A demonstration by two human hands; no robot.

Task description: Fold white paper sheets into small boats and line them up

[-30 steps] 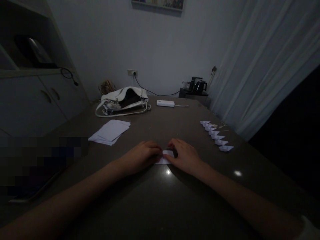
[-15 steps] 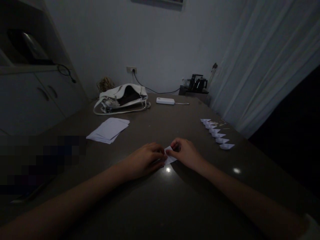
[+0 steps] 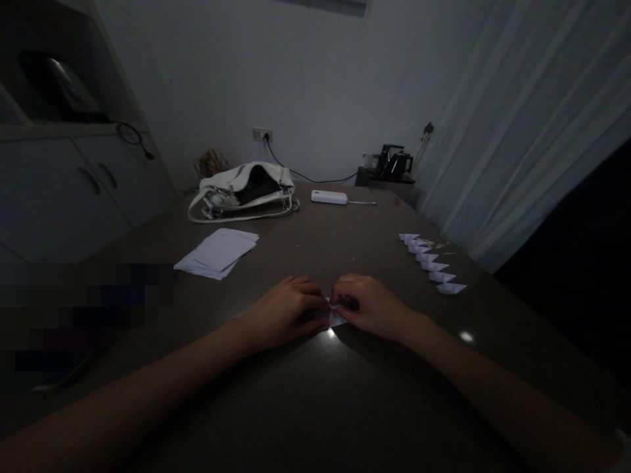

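Folded paper (image 3: 337,320) between left fingers (image 3: 311,304) and right fingers (image 3: 346,288), touching both

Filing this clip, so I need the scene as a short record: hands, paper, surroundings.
Left hand: touching the folded paper
Right hand: pinching the same paper
Paper's folds: mostly hidden by the hands
Table, left: stack of white sheets
Table, right: row of boat-like folded papers
Table, far side: white bag, white device
Light: dim
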